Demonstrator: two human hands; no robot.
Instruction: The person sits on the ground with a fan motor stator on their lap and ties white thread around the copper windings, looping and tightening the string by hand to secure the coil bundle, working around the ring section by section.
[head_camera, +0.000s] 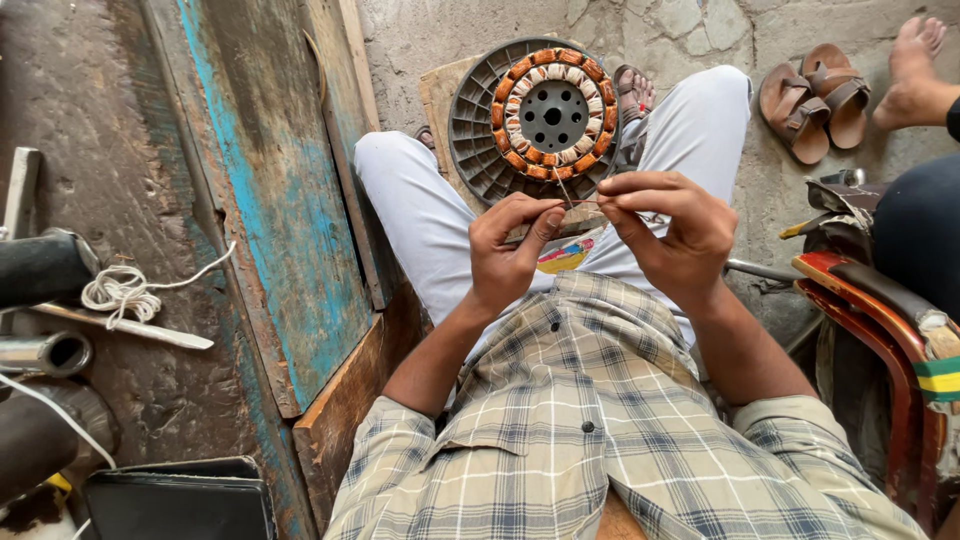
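Note:
A round grey motor stator (545, 115) with a ring of copper-orange coils leans upright between my knees. My left hand (508, 250) and my right hand (668, 228) meet just below it. Both pinch a thin wire lead (580, 203) that runs from the coils, thumbs and forefingers closed on it. A small colourful packet (562, 258) lies on my lap under the hands.
A blue-painted wooden board (290, 200) leans at my left. A coil of white string (120, 292) and metal pipes (40, 352) lie far left. Brown sandals (812, 98), another person's bare foot (912, 70) and a red wooden chair frame (880, 320) are on the right.

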